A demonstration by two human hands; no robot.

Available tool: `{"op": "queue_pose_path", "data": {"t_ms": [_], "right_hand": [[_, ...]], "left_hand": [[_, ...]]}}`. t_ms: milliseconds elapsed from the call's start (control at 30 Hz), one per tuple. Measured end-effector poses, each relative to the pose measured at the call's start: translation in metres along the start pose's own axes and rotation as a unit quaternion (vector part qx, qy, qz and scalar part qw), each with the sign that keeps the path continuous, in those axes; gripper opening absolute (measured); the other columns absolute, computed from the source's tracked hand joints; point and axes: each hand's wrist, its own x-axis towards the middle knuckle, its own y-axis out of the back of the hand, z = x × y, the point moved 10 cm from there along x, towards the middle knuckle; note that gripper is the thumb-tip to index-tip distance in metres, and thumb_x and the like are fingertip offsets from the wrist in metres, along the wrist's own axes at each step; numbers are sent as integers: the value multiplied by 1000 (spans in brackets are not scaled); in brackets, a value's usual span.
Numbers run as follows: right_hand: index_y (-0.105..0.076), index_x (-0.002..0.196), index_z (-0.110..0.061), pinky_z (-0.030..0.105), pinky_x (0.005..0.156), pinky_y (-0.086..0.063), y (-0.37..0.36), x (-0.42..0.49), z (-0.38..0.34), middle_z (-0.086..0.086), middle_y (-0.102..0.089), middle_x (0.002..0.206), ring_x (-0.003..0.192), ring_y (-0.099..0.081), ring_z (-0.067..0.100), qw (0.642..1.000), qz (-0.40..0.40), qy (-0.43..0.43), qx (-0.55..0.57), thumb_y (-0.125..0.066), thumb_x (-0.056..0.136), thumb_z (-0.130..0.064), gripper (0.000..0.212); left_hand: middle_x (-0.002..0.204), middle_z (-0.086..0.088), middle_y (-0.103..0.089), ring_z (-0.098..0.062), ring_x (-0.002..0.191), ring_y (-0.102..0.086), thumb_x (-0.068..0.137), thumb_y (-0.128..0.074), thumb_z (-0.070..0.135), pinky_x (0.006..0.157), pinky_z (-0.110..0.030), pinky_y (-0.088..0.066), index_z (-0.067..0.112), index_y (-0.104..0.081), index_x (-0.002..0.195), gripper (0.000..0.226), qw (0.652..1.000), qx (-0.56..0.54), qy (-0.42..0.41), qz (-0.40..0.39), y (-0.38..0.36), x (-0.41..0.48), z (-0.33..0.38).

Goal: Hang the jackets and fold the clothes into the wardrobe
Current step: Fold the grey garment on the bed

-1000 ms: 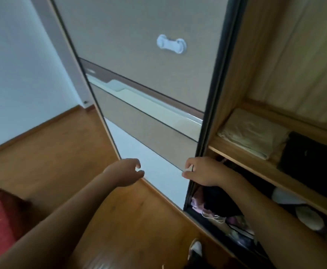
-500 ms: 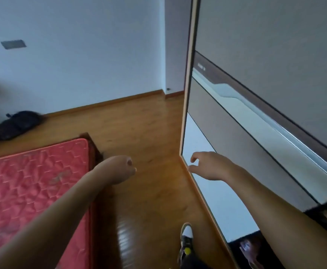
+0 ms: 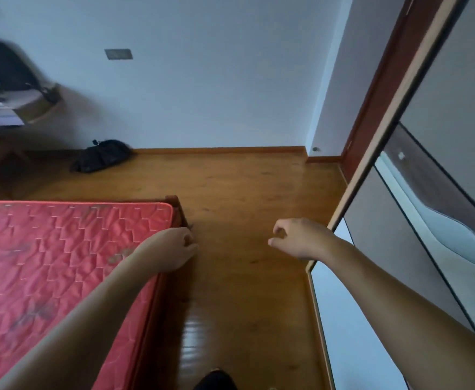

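Note:
The wardrobe's sliding door [image 3: 433,170] fills the right side, seen at a slant; its shelves and clothes are out of view. My left hand [image 3: 171,251] hovers over the near corner of the red mattress [image 3: 56,254], fingers loosely curled with nothing in them. My right hand [image 3: 301,237] hangs above the wooden floor just left of the door's edge, fingers bent and apart, empty. No jacket or folded garment shows in front of me.
A dark bag or bundle [image 3: 101,156] lies on the floor by the far wall. A black chair [image 3: 8,68] and a desk edge stand at the far left. Wooden floor [image 3: 244,192] runs between bed and wardrobe. My shoe [image 3: 216,381] shows at the bottom.
My view has swung left, away from the open wardrobe shelves toward the bed and far wall. My right hand has left the door's edge; both hands now float over the floor and mattress.

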Motion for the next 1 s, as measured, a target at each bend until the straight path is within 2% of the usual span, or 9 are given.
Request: {"op": "queue_pose_path", "data": {"t_ms": [100, 267, 433, 600, 833, 1000], "right_hand": [[-56, 137, -26, 37, 92, -53, 18, 57, -23, 3, -62, 134, 114, -61, 23, 999, -14, 26, -18, -53, 98, -56, 49], [-56, 136, -29, 41, 93, -55, 47, 165, -63, 2, -62, 133, 112, -61, 22, 997, -20, 50, -55, -52, 97, -58, 49], [-56, 136, -29, 35, 82, -54, 83, 279, -110, -1, -62, 129, 102, -60, 18, 996, -19, 58, -59, -51, 98, -57, 47], [-55, 136, -30, 31, 72, -47, 124, 376, -156, -1, -62, 131, 98, -58, 16, 997, -14, 64, -43, -51, 99, -56, 45], [-55, 136, -31, 30, 79, -54, 166, 500, -188, -3, -63, 129, 102, -62, 16, 996, -20, 78, -49, -51, 99, -56, 45], [-54, 137, -31, 35, 86, -56, 196, 611, -201, -2, -63, 130, 104, -62, 16, 993, -26, 104, -54, -51, 99, -57, 46]], "left_hand": [[120, -5, -67, -23, 106, -63, 100, -52, 42, 90, -34, -51, 17, -61, 128, 38, 1000, -18, 23, 9, 19, 37, -26], [128, -7, -65, -26, 114, -61, 100, -52, 42, 97, -38, -50, 15, -60, 130, 41, 998, -25, 51, 3, 48, 121, -80], [135, -7, -62, -25, 120, -60, 101, -54, 39, 99, -38, -50, 16, -57, 137, 43, 998, -46, 49, 2, 104, 218, -132], [130, -6, -64, -23, 114, -60, 99, -53, 42, 98, -40, -51, 18, -58, 133, 41, 996, -53, 70, 15, 168, 301, -188], [137, -3, -59, -19, 118, -59, 99, -55, 44, 101, -38, -51, 21, -54, 139, 46, 994, -56, 94, 1, 218, 408, -234], [136, -3, -60, -19, 117, -60, 100, -55, 44, 99, -37, -51, 21, -52, 140, 46, 991, -53, 121, -1, 249, 501, -260]]}}
